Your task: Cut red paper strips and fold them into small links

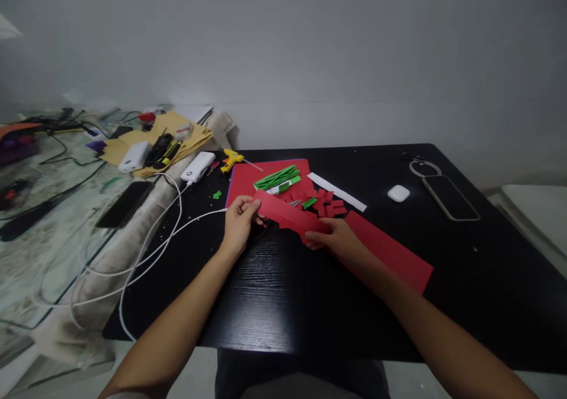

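A strip of red paper stretches between my two hands above the black table. My left hand pinches its left end between thumb and fingers. At the right end, my right hand grips the strip, thumb on top. Just beyond it lie small folded red paper pieces, a green folded paper bundle and a larger red sheet. Scissors, partly hidden by the strip, rest among the pieces. Another red sheet lies partly beneath my right forearm.
A yellow glue gun and a white power bank with a looping white cable are at the left. A white paper strip lies behind the red pieces. Rightward are a white earbud case and a phone.
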Available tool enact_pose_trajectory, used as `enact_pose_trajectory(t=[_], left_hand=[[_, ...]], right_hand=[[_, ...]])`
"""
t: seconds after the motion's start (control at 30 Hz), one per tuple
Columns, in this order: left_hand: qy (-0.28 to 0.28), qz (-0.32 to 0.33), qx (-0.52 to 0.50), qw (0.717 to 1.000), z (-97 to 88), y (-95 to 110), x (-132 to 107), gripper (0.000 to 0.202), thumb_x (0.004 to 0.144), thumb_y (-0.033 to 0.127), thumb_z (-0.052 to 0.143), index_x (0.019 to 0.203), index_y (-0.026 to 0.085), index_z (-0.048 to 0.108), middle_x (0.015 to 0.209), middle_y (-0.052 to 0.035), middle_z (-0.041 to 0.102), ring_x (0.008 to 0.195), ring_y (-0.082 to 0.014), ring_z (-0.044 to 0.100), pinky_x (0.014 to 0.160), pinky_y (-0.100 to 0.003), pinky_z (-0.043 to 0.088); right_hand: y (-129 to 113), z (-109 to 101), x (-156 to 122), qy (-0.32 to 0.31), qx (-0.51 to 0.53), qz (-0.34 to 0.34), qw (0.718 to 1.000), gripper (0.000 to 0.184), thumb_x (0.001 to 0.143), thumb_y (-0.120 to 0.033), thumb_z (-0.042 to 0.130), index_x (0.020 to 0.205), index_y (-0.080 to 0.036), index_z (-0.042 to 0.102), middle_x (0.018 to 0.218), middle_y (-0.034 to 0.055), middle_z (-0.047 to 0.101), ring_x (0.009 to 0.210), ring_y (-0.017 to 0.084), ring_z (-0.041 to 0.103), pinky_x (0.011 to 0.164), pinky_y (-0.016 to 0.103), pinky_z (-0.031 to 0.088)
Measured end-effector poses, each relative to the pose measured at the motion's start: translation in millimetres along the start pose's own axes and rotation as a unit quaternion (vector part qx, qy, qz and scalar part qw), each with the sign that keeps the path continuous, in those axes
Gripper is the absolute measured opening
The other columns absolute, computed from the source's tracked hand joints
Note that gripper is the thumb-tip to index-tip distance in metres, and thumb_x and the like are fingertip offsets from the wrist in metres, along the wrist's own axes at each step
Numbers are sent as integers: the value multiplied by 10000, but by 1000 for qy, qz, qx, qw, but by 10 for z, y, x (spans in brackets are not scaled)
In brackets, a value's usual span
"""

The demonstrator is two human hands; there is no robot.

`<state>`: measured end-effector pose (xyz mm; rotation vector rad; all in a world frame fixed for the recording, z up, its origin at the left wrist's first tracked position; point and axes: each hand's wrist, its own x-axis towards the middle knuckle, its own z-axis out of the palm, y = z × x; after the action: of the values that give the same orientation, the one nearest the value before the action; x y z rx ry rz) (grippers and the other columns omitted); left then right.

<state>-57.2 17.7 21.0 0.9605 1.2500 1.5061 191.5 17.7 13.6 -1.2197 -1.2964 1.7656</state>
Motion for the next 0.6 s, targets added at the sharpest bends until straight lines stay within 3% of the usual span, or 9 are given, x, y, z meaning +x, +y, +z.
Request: enact_pose_trajectory(t=[0.17, 0.3, 0.43, 0.6], left_hand=[[-34, -6, 5, 999, 27, -36, -26, 380, 737, 414, 800, 898, 160, 569, 583, 10, 677, 468, -121, 611, 466, -194, 482], [-91, -14, 43, 995, 21, -43, -53, 344, 794, 429, 768, 901, 141, 612, 559, 24, 641, 444, -94, 568, 447, -178, 458], [-106, -31, 93, 990, -12, -16, -48, 350, 810, 456, 758, 806, 148, 592, 516, 31, 615, 373, -73, 505, 366, -154, 380], [-134, -46, 60, 988, -69, 49, -5, 406, 825, 439, 746, 1083, 141, 648, 561, 18, 651, 391, -89, 533, 380, -167, 412]], right_hand=[[-70, -143, 68, 76, 43, -28, 996, 275, 727, -395, 850, 857, -176, 746, 801, 81, 778, 692, 207, 738, 694, 341, 629], [-81, -174, 71, 72, 38, -39, 996, 331, 713, -430, 856, 870, -161, 741, 764, 83, 766, 675, 213, 733, 655, 332, 622], [-71, -201, 72, 63, 26, -57, 996, 378, 731, -457, 835, 915, -145, 727, 769, 88, 767, 684, 218, 740, 652, 331, 614], [-67, -257, 91, 55, 64, -56, 995, 384, 750, -421, 808, 1027, -174, 709, 743, 76, 776, 640, 218, 747, 601, 309, 600]])
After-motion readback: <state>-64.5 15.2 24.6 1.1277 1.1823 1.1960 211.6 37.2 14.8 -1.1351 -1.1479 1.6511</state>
